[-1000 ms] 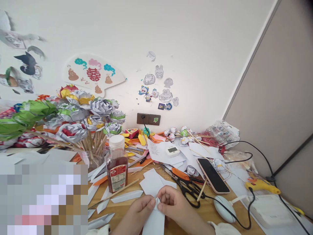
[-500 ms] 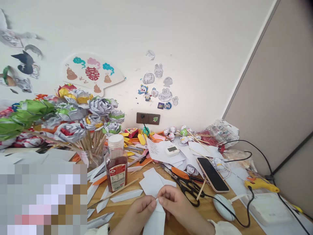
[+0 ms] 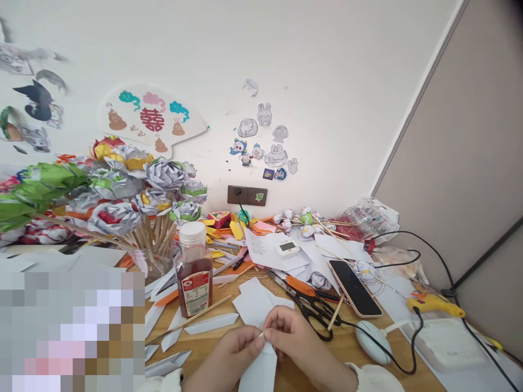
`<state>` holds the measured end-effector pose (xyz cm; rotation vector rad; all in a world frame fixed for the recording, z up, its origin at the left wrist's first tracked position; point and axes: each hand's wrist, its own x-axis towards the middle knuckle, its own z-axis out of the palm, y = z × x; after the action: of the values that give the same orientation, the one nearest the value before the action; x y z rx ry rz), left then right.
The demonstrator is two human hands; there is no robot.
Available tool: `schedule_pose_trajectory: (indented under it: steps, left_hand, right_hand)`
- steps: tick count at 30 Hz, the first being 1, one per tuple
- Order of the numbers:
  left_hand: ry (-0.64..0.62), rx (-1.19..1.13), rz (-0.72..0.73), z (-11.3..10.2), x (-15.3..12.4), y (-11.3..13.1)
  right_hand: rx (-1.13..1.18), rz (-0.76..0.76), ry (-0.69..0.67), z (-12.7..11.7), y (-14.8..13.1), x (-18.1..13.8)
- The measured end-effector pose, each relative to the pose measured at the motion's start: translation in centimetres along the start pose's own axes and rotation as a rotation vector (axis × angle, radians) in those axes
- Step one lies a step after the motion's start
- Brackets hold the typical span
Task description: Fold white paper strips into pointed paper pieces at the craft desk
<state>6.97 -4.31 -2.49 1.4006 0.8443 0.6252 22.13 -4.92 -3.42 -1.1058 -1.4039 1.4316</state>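
A strip of white paper (image 3: pixel 258 373) hangs down toward me, its upper end pinched between both hands. My left hand (image 3: pixel 239 348) grips it with thumb and forefinger from the left. From the right, my right hand (image 3: pixel 288 332) pinches the same end, the fingertips of both hands almost touching. The paper narrows to a small folded or twisted tip there, partly hidden by the fingers. Just beyond the hands lie white paper sheets (image 3: pixel 250 302). Several folded white paper strips (image 3: pixel 212 323) are scattered to the left on the wooden table.
A bottle of red-brown liquid (image 3: pixel 194 280) stands behind my left hand. Paper flowers on sticks (image 3: pixel 118 218) fill a container at left. Black scissors (image 3: pixel 316 316), a phone (image 3: pixel 354 288), a mouse (image 3: pixel 372 342) and a yellow glue gun (image 3: pixel 435 306) with its cable lie at right.
Both hands keep their pinch on the paper, with only a slight shift of the fingers. The whole view has moved slightly; the objects on the table stay in place.
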Motion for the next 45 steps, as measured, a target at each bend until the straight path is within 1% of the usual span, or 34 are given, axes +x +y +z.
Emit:
schedule_pose_trajectory:
  steps: [4,10,18,22,25,28,31,34,38,42,45]
  left_hand:
    - [-0.029,0.026,-0.002,-0.11,0.19,-0.24]
    - [-0.002,0.066,-0.022,0.0,0.19,-0.28]
    - [0.023,0.015,-0.043,0.15,0.14,-0.2]
    - [0.039,0.006,-0.058,0.2,0.08,-0.1]
    - [0.05,0.043,-0.029,0.23,0.05,0.04]
    - [0.056,0.079,-0.002,0.22,0.07,-0.01]
    - [0.06,0.03,-0.037,0.23,0.09,-0.21]
    - [0.075,-0.02,-0.066,0.2,0.06,-0.34]
    - [0.071,0.026,-0.07,-0.02,0.13,-0.39]
    - [0.102,0.068,-0.043,-0.25,0.24,-0.35]
    - [0.149,0.057,-0.016,-0.31,0.22,-0.16]
  right_hand:
    - [0.002,0.007,0.001,0.2,-0.07,0.02]
    - [-0.089,0.003,0.013,0.36,-0.09,0.09]
    - [-0.333,-0.115,0.071,0.24,-0.11,-0.09]
    - [-0.409,-0.133,0.097,0.32,0.0,-0.06]
    - [-0.501,-0.169,0.095,0.41,-0.31,-0.31]
    - [-0.682,-0.253,0.078,0.41,-0.58,-0.62]
    - [-0.789,-0.317,0.051,0.32,-0.41,-0.65]
    - [-0.798,-0.343,0.069,0.22,-0.13,-0.47]
    - [-0.772,-0.338,0.115,0.21,-0.26,-0.42]
    - [-0.693,-0.286,0.085,0.21,-0.67,-0.53]
    - [-0.7,-0.26,0.054,0.13,-0.76,-0.48]
